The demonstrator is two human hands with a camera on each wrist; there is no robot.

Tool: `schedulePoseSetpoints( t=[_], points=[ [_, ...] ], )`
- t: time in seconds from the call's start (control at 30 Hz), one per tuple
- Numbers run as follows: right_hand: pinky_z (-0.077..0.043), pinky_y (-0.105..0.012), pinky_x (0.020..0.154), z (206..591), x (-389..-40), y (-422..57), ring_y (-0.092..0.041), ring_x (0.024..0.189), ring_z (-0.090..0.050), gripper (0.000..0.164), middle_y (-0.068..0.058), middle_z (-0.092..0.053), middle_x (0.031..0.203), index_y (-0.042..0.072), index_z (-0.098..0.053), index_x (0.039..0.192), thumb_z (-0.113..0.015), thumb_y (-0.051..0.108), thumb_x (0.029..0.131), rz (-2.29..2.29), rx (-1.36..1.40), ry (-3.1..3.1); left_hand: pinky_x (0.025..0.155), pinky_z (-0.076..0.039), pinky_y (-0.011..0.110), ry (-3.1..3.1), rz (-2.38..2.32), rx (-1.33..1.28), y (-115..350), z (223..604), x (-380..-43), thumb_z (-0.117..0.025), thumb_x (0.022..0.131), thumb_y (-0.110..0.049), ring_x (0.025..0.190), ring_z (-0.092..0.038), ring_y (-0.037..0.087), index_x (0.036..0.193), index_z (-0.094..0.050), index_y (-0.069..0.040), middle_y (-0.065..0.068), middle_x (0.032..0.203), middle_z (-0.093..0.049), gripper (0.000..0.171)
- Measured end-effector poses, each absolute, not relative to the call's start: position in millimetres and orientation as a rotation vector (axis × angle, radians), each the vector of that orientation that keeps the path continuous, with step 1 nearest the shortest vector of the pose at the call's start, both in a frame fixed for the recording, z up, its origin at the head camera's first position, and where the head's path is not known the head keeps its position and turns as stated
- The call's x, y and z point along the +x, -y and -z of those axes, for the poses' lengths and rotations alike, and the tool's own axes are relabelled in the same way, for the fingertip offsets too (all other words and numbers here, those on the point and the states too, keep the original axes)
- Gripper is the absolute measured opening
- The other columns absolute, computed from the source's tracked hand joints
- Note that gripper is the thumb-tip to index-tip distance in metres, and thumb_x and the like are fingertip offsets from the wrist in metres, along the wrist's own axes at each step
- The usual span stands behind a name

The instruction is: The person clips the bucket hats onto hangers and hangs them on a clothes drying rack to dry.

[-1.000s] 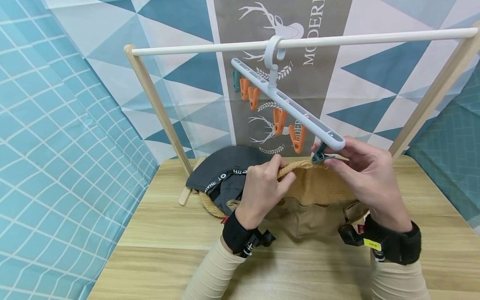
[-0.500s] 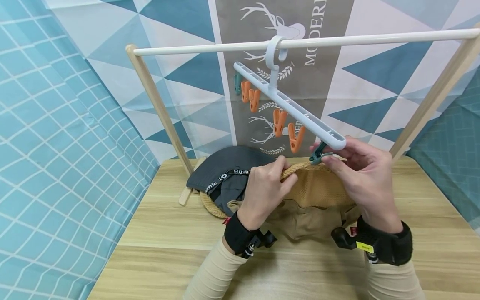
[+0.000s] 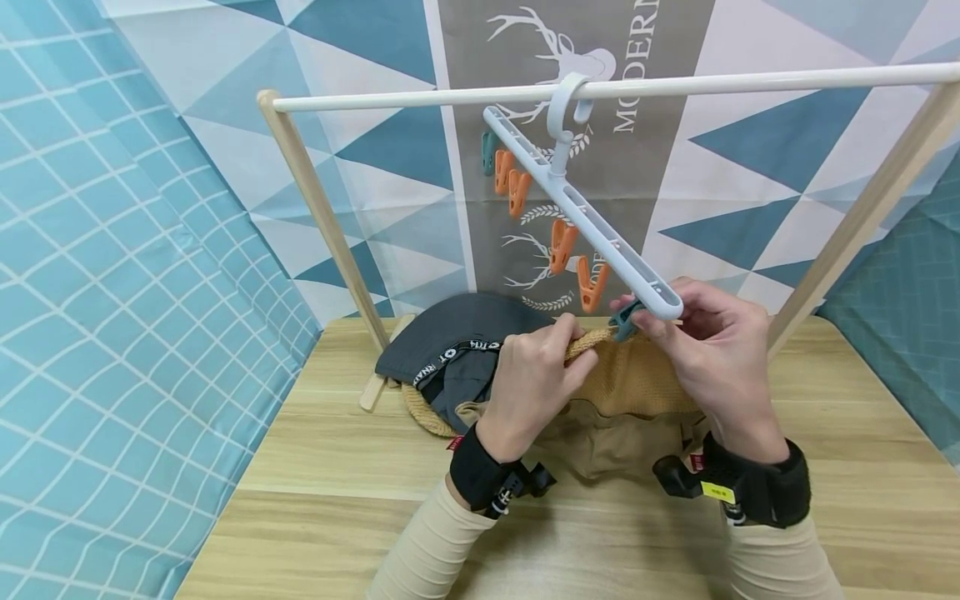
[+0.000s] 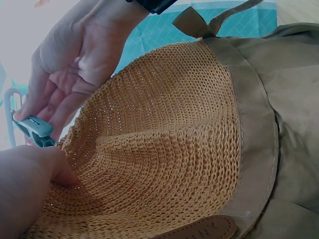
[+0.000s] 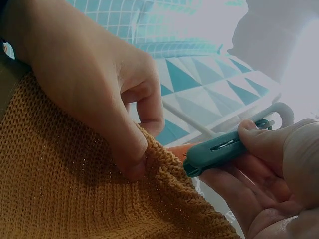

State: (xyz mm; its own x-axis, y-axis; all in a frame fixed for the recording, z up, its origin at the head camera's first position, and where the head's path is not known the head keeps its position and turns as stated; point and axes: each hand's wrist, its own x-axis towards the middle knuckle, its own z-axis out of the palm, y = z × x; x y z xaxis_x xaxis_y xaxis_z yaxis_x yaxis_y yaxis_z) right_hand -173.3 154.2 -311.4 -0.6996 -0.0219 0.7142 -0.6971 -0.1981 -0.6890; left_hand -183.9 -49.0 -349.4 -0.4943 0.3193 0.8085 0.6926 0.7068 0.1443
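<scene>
A tan hat with a knitted mustard brim (image 3: 633, 379) and a cloth crown (image 3: 600, 446) is tipped up over the table. My left hand (image 3: 528, 375) pinches the brim's edge between thumb and fingers. Just to the right of it, my right hand (image 3: 712, 354) pinches a dark green clothes clip (image 5: 217, 152) by its handles. The clip's tip meets the brim edge in the right wrist view. This clip hangs from the near end of a pale blue clip hanger (image 3: 581, 217). In the left wrist view the brim (image 4: 159, 134) spreads below the clip (image 4: 37, 129).
The hanger hooks over a white rail (image 3: 420, 97) on wooden posts (image 3: 322, 208). Several orange clips (image 3: 591, 285) and another green clip (image 3: 488, 153) hang along it. A dark grey cap (image 3: 468, 321) lies left on the wooden table (image 3: 315, 500), a woven edge beneath it.
My right hand has moved slightly left, turning the green clip down toward the brim edge. The hanger's near end has swung lower and a little left. My left hand keeps its pinch.
</scene>
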Motion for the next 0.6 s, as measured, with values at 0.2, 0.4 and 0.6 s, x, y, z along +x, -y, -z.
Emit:
schedulePoseSetpoints(
  t=[0.2, 0.4, 0.6],
  points=[
    [-0.066, -0.02, 0.086, 313.1, -172.8, -155.7, -0.014, 0.092, -0.087, 0.012, -0.008, -0.087, 0.103, -0.019, -0.076, 0.105, -0.081, -0.015, 0.094, -1.945, 0.755, 1.642, 0.052, -0.028, 0.017, 2.114, 0.583, -0.781, 49.1, 349.8, -183.6, -0.078, 0.098, -0.008, 0.05, -0.05, 0.007, 0.095, -0.068, -0.01, -0.003, 0.064, -0.062, 0.011],
    [-0.066, -0.019, 0.081, 312.9, -173.9, -155.7, -0.014, 0.092, -0.086, 0.011, -0.008, -0.088, 0.102, -0.018, -0.077, 0.105, -0.079, -0.019, 0.094, -1.943, 0.745, 1.691, 0.049, -0.031, 0.021, 2.088, 0.546, -0.781, 48.9, 349.7, -183.1, -0.076, 0.1, -0.011, 0.049, -0.053, 0.008, 0.096, -0.071, -0.011, -0.004, 0.062, -0.062, 0.007],
    [-0.065, -0.02, 0.08, 313.1, -173.4, -156.2, -0.017, 0.095, -0.086, 0.016, -0.013, -0.088, 0.105, -0.017, -0.078, 0.106, -0.084, -0.007, 0.095, -1.957, 0.765, 1.714, 0.047, -0.032, 0.023, 2.058, 0.517, -0.772, 48.3, 349.0, -182.9, -0.075, 0.1, -0.013, 0.047, -0.05, 0.008, 0.09, -0.07, -0.013, -0.004, 0.058, -0.057, 0.011]
  ],
)
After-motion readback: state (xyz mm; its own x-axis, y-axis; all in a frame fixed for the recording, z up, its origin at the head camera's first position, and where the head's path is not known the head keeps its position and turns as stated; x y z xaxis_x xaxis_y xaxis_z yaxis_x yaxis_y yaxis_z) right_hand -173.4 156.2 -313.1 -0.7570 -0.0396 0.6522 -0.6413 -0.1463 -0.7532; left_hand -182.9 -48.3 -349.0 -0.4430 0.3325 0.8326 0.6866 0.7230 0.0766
